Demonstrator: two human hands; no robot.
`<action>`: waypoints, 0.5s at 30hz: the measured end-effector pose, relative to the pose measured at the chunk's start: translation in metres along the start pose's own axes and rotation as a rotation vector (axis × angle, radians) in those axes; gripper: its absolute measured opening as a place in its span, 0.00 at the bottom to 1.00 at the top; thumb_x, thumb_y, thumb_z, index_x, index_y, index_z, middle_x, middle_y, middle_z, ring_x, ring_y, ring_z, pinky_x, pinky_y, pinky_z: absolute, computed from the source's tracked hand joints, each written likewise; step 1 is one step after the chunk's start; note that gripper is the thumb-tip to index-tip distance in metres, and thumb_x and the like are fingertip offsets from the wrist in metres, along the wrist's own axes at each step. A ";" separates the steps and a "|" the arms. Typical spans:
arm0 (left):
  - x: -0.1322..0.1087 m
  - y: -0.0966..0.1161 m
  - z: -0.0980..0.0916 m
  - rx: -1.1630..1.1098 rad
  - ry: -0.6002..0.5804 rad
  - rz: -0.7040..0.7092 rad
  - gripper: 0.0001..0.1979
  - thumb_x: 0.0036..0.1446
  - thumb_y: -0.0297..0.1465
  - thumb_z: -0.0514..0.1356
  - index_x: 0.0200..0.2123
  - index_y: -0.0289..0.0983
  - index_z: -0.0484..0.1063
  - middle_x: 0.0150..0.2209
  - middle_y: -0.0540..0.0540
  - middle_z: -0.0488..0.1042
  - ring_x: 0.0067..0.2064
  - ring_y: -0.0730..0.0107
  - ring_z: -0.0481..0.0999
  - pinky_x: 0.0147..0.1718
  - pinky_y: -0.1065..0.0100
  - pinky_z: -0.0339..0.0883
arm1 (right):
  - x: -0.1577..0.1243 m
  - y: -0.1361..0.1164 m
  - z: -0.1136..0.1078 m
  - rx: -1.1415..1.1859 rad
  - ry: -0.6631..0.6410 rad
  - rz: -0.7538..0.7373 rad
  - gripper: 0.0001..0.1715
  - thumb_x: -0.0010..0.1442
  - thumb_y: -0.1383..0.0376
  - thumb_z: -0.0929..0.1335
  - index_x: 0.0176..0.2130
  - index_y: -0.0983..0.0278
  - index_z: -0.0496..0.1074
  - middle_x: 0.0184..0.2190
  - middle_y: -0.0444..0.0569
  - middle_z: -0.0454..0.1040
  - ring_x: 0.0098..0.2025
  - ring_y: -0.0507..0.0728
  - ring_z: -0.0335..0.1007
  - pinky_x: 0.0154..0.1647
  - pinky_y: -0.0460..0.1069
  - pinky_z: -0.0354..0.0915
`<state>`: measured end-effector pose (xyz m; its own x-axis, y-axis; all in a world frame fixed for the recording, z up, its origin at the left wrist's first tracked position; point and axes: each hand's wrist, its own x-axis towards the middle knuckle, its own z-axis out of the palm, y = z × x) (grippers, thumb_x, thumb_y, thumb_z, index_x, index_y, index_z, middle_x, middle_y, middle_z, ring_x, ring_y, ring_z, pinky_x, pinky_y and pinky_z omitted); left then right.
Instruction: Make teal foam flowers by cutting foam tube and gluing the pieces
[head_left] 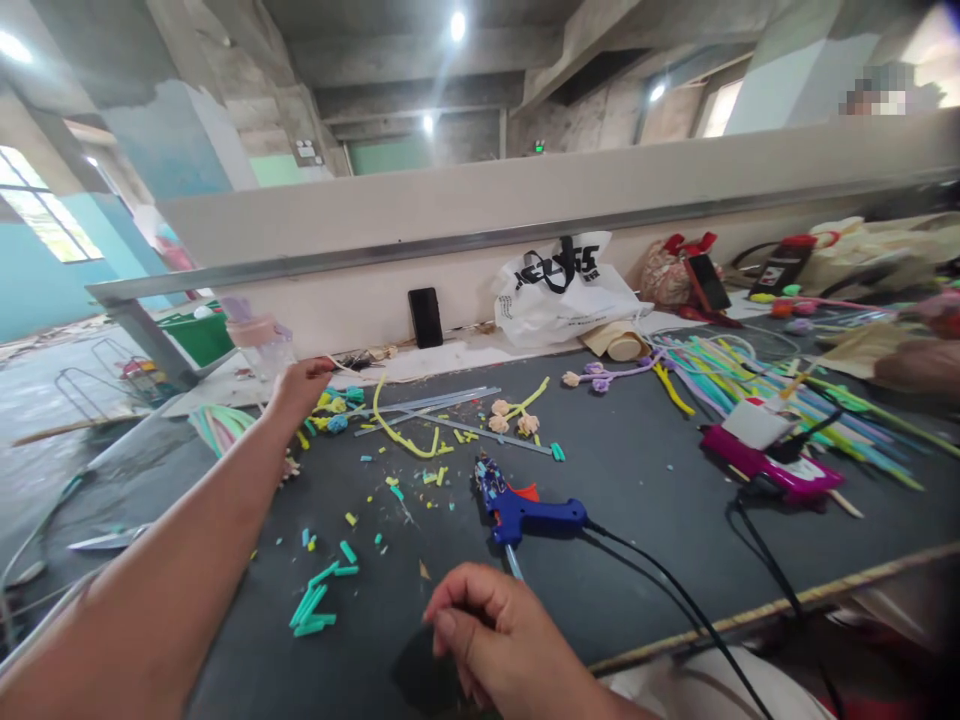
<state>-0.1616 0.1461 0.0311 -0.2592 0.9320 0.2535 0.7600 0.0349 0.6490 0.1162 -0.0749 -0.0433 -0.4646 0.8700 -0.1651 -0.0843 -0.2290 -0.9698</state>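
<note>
My left hand [300, 385] reaches to the back left of the dark table, fingers pinched together. A thin pale strand shows at its fingertips; whether they grip it is unclear. Yellow and blue fuzzy flowers [336, 408] lie just beside that wrist. My right hand [499, 630] is over the front edge, its fingers curled in, with nothing seen in them. Beyond it lies a blue hot glue gun [536, 515] with a red trigger and a clear glue stick at its rear. Short teal pipe-cleaner pieces [311, 610] are scattered between my arms.
Clear glue sticks [450, 400] and a bent yellow pipe cleaner [405, 440] lie mid-table. Scissors [112, 538] rest at left. At right are bundled pipe cleaners [720, 370] and a magenta device [772, 465]. A phone [425, 318] and white bag [562, 295] line the back; another person's hand [919, 365] is far right.
</note>
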 end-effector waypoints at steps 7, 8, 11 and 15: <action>-0.121 0.006 -0.028 0.070 -0.245 0.135 0.09 0.44 0.34 0.59 0.28 0.38 0.75 0.27 0.50 0.76 0.32 0.64 0.73 0.32 0.69 0.63 | -0.008 -0.009 -0.002 -0.100 0.097 -0.146 0.17 0.55 0.53 0.65 0.27 0.63 0.62 0.16 0.36 0.56 0.16 0.45 0.49 0.17 0.42 0.48; -0.139 0.003 -0.032 0.102 -0.269 0.132 0.06 0.43 0.33 0.59 0.24 0.39 0.74 0.24 0.50 0.75 0.30 0.65 0.72 0.30 0.69 0.61 | -0.009 -0.009 -0.003 -0.126 0.109 -0.174 0.16 0.57 0.54 0.64 0.27 0.63 0.62 0.16 0.36 0.55 0.16 0.45 0.48 0.17 0.42 0.47; -0.183 -0.011 -0.038 0.182 -0.320 0.112 0.03 0.41 0.32 0.60 0.19 0.40 0.71 0.19 0.51 0.71 0.26 0.65 0.70 0.27 0.68 0.57 | -0.009 -0.007 -0.002 -0.165 0.125 -0.219 0.16 0.59 0.55 0.62 0.28 0.63 0.61 0.15 0.35 0.53 0.16 0.46 0.46 0.17 0.43 0.46; -0.216 -0.022 -0.032 0.263 -0.371 0.085 0.05 0.43 0.34 0.60 0.27 0.41 0.70 0.25 0.49 0.72 0.31 0.63 0.71 0.29 0.68 0.57 | -0.009 -0.007 0.003 -0.164 0.111 -0.223 0.17 0.59 0.53 0.62 0.28 0.62 0.59 0.16 0.35 0.54 0.17 0.46 0.47 0.18 0.43 0.47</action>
<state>-0.1418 -0.0676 -0.0147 0.0046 1.0000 -0.0073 0.9070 -0.0011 0.4211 0.1186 -0.0822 -0.0349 -0.3504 0.9355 0.0455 -0.0260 0.0388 -0.9989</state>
